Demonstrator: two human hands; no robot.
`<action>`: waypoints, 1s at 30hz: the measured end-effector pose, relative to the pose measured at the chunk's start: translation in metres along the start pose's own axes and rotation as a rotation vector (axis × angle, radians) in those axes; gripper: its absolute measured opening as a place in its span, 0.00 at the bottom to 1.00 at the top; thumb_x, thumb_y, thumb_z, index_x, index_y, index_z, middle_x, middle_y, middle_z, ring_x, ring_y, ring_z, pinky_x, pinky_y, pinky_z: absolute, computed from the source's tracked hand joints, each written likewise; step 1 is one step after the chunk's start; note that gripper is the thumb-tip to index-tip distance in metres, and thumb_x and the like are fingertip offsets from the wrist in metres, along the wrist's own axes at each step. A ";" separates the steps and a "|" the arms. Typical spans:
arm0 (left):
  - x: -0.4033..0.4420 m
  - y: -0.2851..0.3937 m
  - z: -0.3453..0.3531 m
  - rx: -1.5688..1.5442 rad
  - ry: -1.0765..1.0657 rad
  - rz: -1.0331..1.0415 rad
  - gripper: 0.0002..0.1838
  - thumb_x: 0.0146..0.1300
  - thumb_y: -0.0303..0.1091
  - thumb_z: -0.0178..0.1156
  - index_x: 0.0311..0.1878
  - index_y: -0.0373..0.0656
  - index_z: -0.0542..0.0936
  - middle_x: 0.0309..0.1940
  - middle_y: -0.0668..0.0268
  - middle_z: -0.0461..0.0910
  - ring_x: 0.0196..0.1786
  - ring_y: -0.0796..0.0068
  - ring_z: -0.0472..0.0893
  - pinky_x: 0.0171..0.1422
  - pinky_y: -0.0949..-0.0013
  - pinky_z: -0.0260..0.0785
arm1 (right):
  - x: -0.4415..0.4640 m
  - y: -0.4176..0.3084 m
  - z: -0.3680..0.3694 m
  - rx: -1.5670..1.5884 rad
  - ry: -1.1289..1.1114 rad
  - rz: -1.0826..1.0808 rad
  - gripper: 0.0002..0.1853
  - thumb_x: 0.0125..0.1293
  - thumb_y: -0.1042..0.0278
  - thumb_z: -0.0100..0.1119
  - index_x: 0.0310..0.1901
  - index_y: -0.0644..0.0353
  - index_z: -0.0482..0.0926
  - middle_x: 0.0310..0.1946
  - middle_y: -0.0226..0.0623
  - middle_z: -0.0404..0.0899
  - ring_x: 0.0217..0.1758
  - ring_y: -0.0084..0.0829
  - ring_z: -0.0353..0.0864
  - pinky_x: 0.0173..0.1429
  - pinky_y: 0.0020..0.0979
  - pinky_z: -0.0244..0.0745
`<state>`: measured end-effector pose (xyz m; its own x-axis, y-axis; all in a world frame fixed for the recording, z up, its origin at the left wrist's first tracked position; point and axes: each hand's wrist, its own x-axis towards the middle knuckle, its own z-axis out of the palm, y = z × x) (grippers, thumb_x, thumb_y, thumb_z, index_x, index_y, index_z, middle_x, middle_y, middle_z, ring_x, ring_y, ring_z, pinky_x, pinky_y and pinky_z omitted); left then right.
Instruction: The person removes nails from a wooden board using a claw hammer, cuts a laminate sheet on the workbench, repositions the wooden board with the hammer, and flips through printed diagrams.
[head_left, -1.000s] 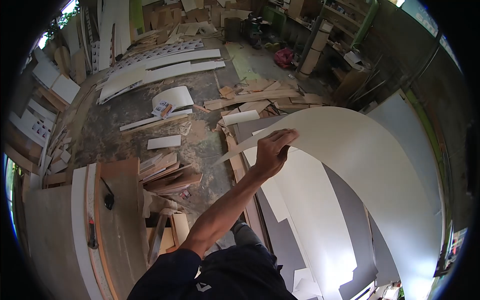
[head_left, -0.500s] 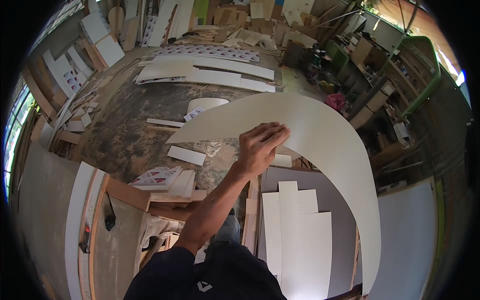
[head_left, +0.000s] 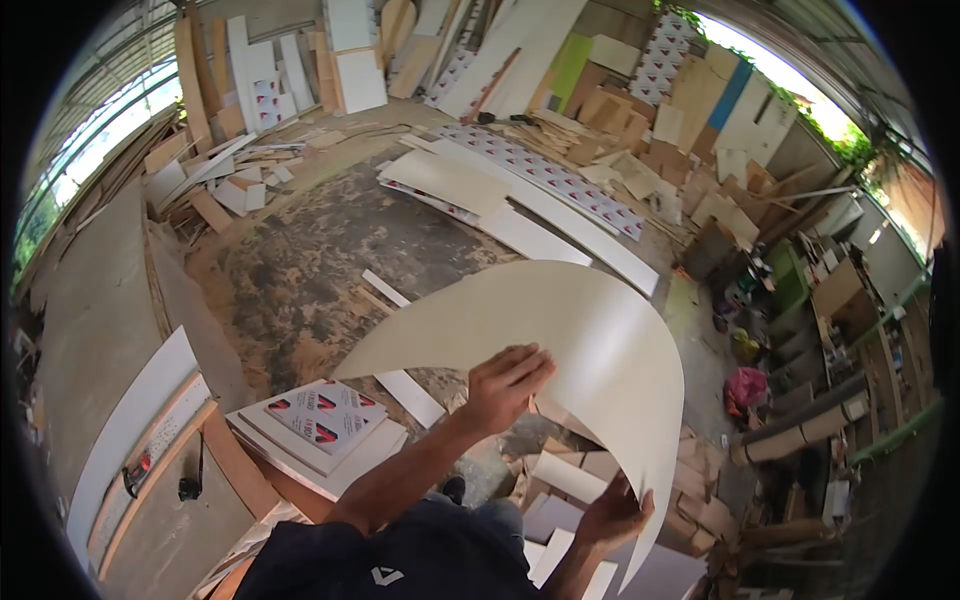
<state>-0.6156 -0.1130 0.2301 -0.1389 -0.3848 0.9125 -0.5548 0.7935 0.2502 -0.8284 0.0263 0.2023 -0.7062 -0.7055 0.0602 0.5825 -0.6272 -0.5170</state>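
A large, thin, cream-white laminate sheet (head_left: 560, 310), bowed into an arc with a pointed left tip, is held up in front of me. My left hand (head_left: 510, 387) is closed on its inner edge near the middle, fingers over the top face. Lower down on the right, my right hand (head_left: 618, 515) grips the same sheet close to its narrow end, the fingers partly hidden. Under the left tip lies a stack of white boards (head_left: 325, 425) with red printed logos. Below my right hand, further pale boards (head_left: 650, 565) are partly covered by my arm.
At left stands a workbench with a curved white-edged frame (head_left: 140, 440), a red-and-black tool (head_left: 136, 474) and a black tape measure (head_left: 190, 487). Long white panels (head_left: 540, 235) lie on the dusty floor. Offcuts (head_left: 225, 190) and shelving (head_left: 880, 340) line the sides.
My view has turned left. The sheet has swung lower and round to the left with both hands. My right hand, barely visible before at the bottom edge, now shows on the sheet's end.
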 end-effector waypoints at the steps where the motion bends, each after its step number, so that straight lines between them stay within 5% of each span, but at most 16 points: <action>1: 0.000 -0.015 0.002 0.032 -0.031 0.010 0.19 0.52 0.26 0.58 0.49 0.38 0.84 0.47 0.57 0.84 0.53 0.56 0.83 0.58 0.55 0.76 | 0.009 0.026 0.032 0.001 -0.048 0.119 0.22 0.68 0.64 0.54 0.57 0.71 0.72 0.52 0.46 0.79 0.57 0.38 0.78 0.66 0.37 0.70; 4: 0.007 -0.063 0.014 0.092 -0.010 -0.029 0.20 0.52 0.26 0.57 0.50 0.37 0.84 0.48 0.57 0.84 0.53 0.55 0.83 0.58 0.55 0.76 | 0.037 0.106 0.114 -0.002 -0.151 0.368 0.19 0.68 0.66 0.54 0.57 0.67 0.72 0.55 0.41 0.77 0.57 0.35 0.77 0.66 0.35 0.69; 12: 0.015 -0.218 -0.003 0.378 0.047 -0.213 0.18 0.50 0.24 0.61 0.48 0.38 0.84 0.46 0.58 0.84 0.51 0.59 0.83 0.57 0.58 0.76 | 0.115 0.288 0.190 -0.056 -0.394 0.755 0.19 0.67 0.72 0.52 0.58 0.69 0.71 0.55 0.43 0.77 0.60 0.35 0.76 0.67 0.36 0.71; 13: 0.018 -0.235 -0.005 0.389 0.114 -0.236 0.18 0.50 0.22 0.63 0.47 0.38 0.83 0.45 0.58 0.84 0.51 0.60 0.83 0.57 0.59 0.76 | 0.120 0.305 0.212 -0.024 -0.422 0.786 0.15 0.67 0.70 0.53 0.49 0.72 0.75 0.50 0.43 0.79 0.55 0.35 0.79 0.66 0.38 0.73; 20: 0.008 -0.309 -0.028 0.906 0.482 -0.480 0.16 0.51 0.24 0.69 0.46 0.40 0.82 0.47 0.57 0.79 0.51 0.56 0.77 0.57 0.58 0.68 | 0.157 0.443 0.331 0.019 -0.541 1.018 0.16 0.66 0.72 0.55 0.54 0.68 0.75 0.52 0.41 0.79 0.55 0.33 0.79 0.60 0.32 0.77; 22: -0.010 -0.333 -0.040 0.729 0.645 -0.952 0.12 0.56 0.30 0.66 0.44 0.40 0.81 0.46 0.57 0.79 0.50 0.57 0.76 0.57 0.56 0.67 | 0.165 0.491 0.352 0.023 -0.631 1.097 0.20 0.66 0.72 0.54 0.59 0.70 0.71 0.56 0.43 0.77 0.59 0.35 0.78 0.63 0.33 0.78; 23: -0.022 -0.349 -0.049 0.158 0.903 -1.169 0.17 0.62 0.41 0.63 0.49 0.40 0.78 0.48 0.55 0.79 0.54 0.55 0.76 0.59 0.53 0.65 | 0.165 0.506 0.371 0.030 -0.681 1.093 0.20 0.66 0.72 0.54 0.59 0.70 0.71 0.56 0.42 0.77 0.59 0.35 0.78 0.62 0.33 0.78; 24: -0.035 -0.364 -0.058 0.194 0.950 -1.178 0.17 0.62 0.41 0.63 0.49 0.40 0.78 0.48 0.55 0.79 0.54 0.55 0.76 0.59 0.53 0.65 | 0.162 0.522 0.391 0.039 -0.731 1.089 0.21 0.66 0.71 0.54 0.59 0.69 0.71 0.56 0.42 0.77 0.59 0.35 0.78 0.62 0.32 0.78; 26: -0.028 -0.397 -0.098 -0.826 1.669 -1.043 0.27 0.66 0.51 0.57 0.53 0.34 0.73 0.48 0.53 0.79 0.56 0.55 0.76 0.62 0.57 0.67 | 0.160 0.562 0.426 0.075 -0.775 1.087 0.20 0.66 0.75 0.53 0.59 0.71 0.70 0.57 0.45 0.76 0.60 0.38 0.78 0.63 0.37 0.78; 30: -0.046 -0.470 -0.152 -0.958 1.987 -0.674 0.32 0.66 0.55 0.56 0.54 0.30 0.70 0.47 0.50 0.79 0.54 0.54 0.79 0.62 0.56 0.69 | 0.176 0.655 0.487 0.275 -0.765 1.180 0.19 0.67 0.80 0.49 0.58 0.79 0.69 0.57 0.56 0.75 0.62 0.44 0.76 0.69 0.41 0.73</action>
<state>-0.2240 -0.3966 0.1197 0.8625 -0.2940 -0.4118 0.3354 0.9416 0.0302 -0.3753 -0.6695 0.2899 0.5717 -0.7952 0.2019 0.7857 0.4597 -0.4140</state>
